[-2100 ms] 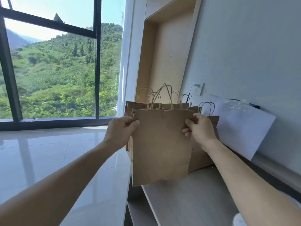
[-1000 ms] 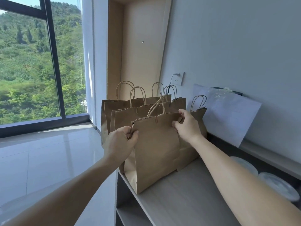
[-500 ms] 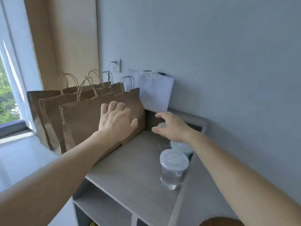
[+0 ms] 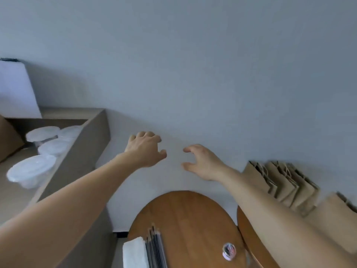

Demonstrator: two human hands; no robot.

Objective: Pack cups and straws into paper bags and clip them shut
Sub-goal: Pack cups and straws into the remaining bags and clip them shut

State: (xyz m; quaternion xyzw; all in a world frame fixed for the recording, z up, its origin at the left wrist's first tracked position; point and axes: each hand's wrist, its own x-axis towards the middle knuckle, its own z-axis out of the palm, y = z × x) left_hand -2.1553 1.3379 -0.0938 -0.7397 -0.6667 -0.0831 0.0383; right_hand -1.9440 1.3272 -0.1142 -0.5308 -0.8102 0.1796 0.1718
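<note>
Four lidded clear plastic cups (image 4: pixel 31 169) stand at nine o'clock; left hand (image 4: pixel 144 149) and right hand (image 4: pixel 202 163) hover, fingers loosely spread.

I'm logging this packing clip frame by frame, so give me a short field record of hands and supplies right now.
left hand: empty, loosely curled, raised before the grey wall
right hand: empty, loosely curled, apart from the left
clear lidded plastic cups: on the grey shelf, left
brown paper bags: rowed along the wall, right
round wooden table: below the hands, bearing dark thin sticks
</note>
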